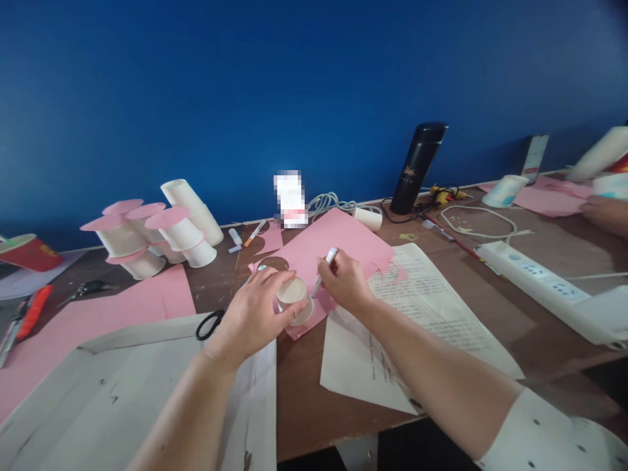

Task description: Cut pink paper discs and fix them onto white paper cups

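Upside down on a sheet of pink paper (338,239) stands a paper cup (296,301), its base facing up. My left hand (260,307) is wrapped round the cup and presses it to the sheet. In my right hand (346,278) is a white marker (331,254), tilted, with its tip low on the pink paper beside the cup's rim. Round pieces have been cut from the sheet's left edge. Scissors (210,325) lie by my left wrist, mostly hidden under it. A printed sheet (432,307) lies beneath my right forearm.
Paper cups with pink discs (169,219) stand stacked at the left. A phone (290,199) leans on the blue wall, near a black flask (417,170). A power strip (544,281) lies at the right, where another person's hand (608,212) shows.
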`<act>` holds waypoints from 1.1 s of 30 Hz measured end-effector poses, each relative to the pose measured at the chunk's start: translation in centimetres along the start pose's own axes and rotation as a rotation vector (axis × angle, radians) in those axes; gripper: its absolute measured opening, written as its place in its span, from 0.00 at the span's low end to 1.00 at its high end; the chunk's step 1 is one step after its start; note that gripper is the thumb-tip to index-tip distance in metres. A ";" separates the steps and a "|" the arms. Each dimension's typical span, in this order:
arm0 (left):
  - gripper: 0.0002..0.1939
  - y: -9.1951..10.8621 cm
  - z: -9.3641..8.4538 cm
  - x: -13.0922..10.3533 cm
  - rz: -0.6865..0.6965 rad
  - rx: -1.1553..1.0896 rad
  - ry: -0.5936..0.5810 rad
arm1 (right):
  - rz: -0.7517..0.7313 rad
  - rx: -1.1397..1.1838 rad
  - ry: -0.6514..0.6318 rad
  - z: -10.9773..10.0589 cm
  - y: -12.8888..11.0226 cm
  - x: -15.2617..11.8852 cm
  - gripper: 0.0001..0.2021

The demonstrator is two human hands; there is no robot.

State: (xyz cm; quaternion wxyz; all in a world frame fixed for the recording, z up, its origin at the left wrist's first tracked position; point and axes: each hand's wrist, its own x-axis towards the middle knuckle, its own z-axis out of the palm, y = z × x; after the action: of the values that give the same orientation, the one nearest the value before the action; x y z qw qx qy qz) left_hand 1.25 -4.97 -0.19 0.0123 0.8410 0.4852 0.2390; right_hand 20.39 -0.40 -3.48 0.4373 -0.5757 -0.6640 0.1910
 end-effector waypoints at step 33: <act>0.22 0.1 0.0 -0.1 0.009 -0.027 0.015 | 0.194 0.288 -0.204 2.1 0.5 1.1 0.16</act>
State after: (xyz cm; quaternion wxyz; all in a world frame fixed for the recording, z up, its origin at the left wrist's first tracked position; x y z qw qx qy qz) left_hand 1.28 -5.08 -0.15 0.0189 0.8411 0.4784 0.2518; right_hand 19.00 1.25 -4.62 0.4254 -0.5460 -0.6120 0.3826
